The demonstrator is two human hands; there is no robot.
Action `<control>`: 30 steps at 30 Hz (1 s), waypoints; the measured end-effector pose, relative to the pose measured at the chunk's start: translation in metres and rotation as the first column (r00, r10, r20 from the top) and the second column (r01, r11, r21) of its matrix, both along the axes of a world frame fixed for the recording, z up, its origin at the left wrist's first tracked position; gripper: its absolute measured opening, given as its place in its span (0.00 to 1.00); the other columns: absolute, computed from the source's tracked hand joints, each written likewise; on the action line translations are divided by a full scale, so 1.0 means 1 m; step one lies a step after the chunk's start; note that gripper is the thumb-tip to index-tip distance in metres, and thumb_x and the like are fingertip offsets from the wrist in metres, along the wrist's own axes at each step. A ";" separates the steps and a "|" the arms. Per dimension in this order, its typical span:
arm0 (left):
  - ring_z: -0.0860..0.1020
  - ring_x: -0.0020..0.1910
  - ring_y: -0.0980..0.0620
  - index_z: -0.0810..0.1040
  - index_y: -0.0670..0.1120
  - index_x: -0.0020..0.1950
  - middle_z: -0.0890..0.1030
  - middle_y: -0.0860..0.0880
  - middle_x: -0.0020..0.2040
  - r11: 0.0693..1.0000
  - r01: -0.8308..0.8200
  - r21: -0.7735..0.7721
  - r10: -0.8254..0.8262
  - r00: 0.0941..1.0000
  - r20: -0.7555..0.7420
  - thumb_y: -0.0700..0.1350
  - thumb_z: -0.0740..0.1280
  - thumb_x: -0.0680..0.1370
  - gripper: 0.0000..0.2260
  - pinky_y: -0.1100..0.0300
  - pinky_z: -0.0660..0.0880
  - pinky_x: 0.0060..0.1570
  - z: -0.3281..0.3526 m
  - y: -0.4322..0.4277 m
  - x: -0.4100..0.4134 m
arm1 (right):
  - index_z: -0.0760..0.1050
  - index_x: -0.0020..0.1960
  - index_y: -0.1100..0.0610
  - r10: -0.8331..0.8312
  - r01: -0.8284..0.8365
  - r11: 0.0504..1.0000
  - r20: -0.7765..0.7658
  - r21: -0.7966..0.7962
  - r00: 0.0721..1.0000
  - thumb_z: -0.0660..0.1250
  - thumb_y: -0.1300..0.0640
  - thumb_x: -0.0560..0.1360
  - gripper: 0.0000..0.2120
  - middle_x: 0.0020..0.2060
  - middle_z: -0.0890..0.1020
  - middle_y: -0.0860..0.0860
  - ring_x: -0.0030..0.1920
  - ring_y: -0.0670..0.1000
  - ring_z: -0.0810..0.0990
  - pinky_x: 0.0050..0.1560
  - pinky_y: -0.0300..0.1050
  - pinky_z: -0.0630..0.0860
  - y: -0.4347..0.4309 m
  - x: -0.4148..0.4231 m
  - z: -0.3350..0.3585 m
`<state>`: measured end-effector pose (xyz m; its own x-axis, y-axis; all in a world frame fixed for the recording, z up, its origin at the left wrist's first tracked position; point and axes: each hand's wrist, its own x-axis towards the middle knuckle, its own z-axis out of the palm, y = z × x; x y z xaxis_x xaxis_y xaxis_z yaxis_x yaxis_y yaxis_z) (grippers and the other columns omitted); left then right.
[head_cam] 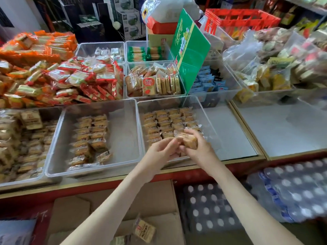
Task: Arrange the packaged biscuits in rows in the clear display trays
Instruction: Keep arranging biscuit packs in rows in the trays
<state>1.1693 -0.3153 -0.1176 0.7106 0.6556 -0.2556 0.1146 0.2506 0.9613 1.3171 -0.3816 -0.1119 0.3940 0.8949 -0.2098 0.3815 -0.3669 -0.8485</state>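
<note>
Two-handed hold on one pack (190,141) at 6 o'clock of the right tray (159,103): right hand (200,151) curled round it, left hand (160,150) pinching its left end. Rows of biscuits (168,121) lying in that tray from 12 o'clock down to the hands. At 9 o'clock, just beside it, the middle tray (123,131) with two shorter rows. Under both, the counter (230,135). Below, at 6 o'clock, a carton (159,200).
</note>
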 end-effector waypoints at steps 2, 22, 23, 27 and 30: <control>0.79 0.59 0.58 0.76 0.54 0.64 0.82 0.54 0.59 0.972 0.061 0.225 -0.026 0.987 -0.156 0.52 0.61 0.81 0.12 0.58 0.76 0.61 -0.017 0.018 0.021 | 0.71 0.63 0.47 -0.026 0.028 0.999 0.043 -0.042 0.999 0.73 0.55 0.74 0.21 0.50 0.80 0.47 0.49 0.46 0.80 0.47 0.34 0.75 0.002 0.040 -0.005; 0.29 0.76 0.47 0.34 0.53 0.79 0.32 0.47 0.78 0.462 0.808 0.366 0.000 0.413 -0.911 0.72 0.52 0.75 0.43 0.43 0.28 0.70 -0.152 0.092 0.124 | 0.36 0.78 0.52 0.798 -0.302 0.597 0.590 -0.743 0.123 0.67 0.58 0.75 0.46 0.77 0.37 0.57 0.77 0.57 0.36 0.76 0.55 0.39 0.077 0.139 -0.134; 0.30 0.76 0.47 0.35 0.53 0.79 0.32 0.47 0.79 0.471 0.799 0.373 -0.012 0.428 -0.904 0.72 0.52 0.76 0.42 0.44 0.28 0.70 -0.149 0.092 0.123 | 0.36 0.78 0.52 0.799 -0.302 0.597 0.587 -0.743 0.134 0.67 0.58 0.75 0.46 0.77 0.37 0.56 0.77 0.57 0.36 0.76 0.55 0.40 0.077 0.139 -0.133; 0.34 0.78 0.49 0.45 0.53 0.81 0.38 0.48 0.80 0.522 0.690 0.501 0.063 0.555 -0.830 0.68 0.48 0.79 0.35 0.48 0.32 0.73 -0.117 0.095 0.092 | 0.41 0.78 0.51 0.814 -0.313 0.577 0.500 -0.755 0.294 0.72 0.53 0.72 0.48 0.78 0.41 0.54 0.78 0.56 0.38 0.76 0.56 0.39 0.084 0.136 -0.114; 0.45 0.79 0.50 0.60 0.50 0.78 0.51 0.48 0.80 0.485 0.546 0.684 0.201 0.691 -0.694 0.68 0.40 0.78 0.35 0.52 0.39 0.76 -0.094 0.097 0.022 | 0.45 0.78 0.51 0.765 -0.348 0.628 0.468 -0.696 0.443 0.72 0.43 0.71 0.47 0.77 0.50 0.53 0.77 0.56 0.47 0.76 0.57 0.44 0.094 0.118 -0.084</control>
